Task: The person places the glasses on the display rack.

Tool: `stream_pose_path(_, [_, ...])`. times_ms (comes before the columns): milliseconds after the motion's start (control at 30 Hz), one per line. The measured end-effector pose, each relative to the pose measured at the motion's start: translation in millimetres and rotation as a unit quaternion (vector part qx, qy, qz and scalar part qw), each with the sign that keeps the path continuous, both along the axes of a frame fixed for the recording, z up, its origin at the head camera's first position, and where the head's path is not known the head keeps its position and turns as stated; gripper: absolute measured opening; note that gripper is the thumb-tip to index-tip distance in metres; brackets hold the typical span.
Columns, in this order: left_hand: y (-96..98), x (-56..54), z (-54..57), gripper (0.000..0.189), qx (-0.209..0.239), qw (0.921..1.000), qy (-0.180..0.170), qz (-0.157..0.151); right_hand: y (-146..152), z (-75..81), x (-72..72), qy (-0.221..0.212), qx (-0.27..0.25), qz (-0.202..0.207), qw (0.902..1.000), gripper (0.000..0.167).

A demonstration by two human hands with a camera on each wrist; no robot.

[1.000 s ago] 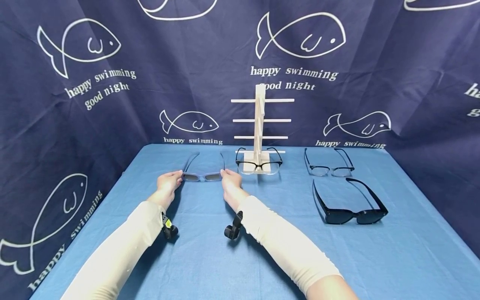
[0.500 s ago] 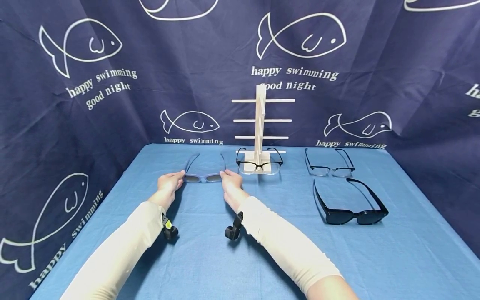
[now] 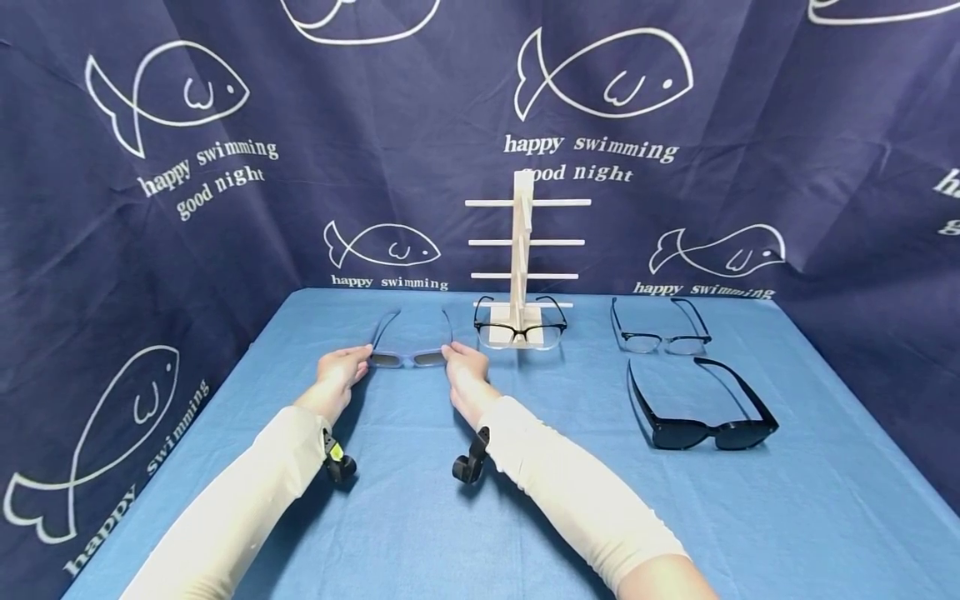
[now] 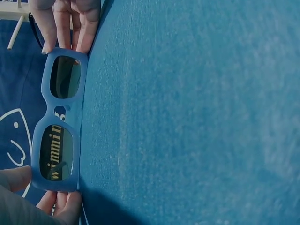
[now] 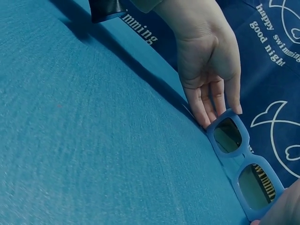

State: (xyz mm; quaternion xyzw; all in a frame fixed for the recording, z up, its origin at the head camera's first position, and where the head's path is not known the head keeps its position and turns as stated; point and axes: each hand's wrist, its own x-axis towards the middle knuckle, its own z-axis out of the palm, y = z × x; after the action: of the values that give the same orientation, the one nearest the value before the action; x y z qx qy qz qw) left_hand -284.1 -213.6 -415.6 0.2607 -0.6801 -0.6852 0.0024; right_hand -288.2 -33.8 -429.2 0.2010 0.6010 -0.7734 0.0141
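Note:
In the head view, a pair of blue-framed sunglasses (image 3: pixel 408 360) with dark lenses faces me, temples unfolded and pointing away. My left hand (image 3: pixel 342 371) pinches the frame at its left end, and my right hand (image 3: pixel 467 371) pinches the right end. The left wrist view has the sunglasses (image 4: pixel 48 110) running lengthwise, with the right hand (image 4: pixel 68 23) at the upper end, thumb on one side and fingers on the other. Seen from the right wrist, the left hand (image 5: pixel 208 65) holds the far corner of the frame close over the blue cloth.
A wooden display stand (image 3: pixel 521 242) with several crossbars stands at the back; black-rimmed eyeglasses (image 3: pixel 519 333) hang low on it. On the table's right lie half-rimmed eyeglasses (image 3: pixel 663 342) and large black sunglasses (image 3: pixel 712 433). A dark fish-print curtain (image 3: pixel 420 125) borders the blue table (image 3: pixel 562 450).
Both hands and the blue sunglasses have come very slightly toward me and lower in the head view. The grip on each end stays the same; the other glasses have not moved.

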Motion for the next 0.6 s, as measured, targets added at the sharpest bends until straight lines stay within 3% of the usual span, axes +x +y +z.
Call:
stream_pose_path(333, [3.5,-2.7,5.1,0.044,-0.012,0.9999,0.006,-0.008,3,5.0,2.1,0.006,0.003,-0.016,0.9999,0.037])
stream_pose_path(600, [-1.3,8.2,4.8,0.046,0.0,0.9998,0.008,-0.02,3,1.5,5.5,0.012,-0.006,0.003,0.9999,0.037])
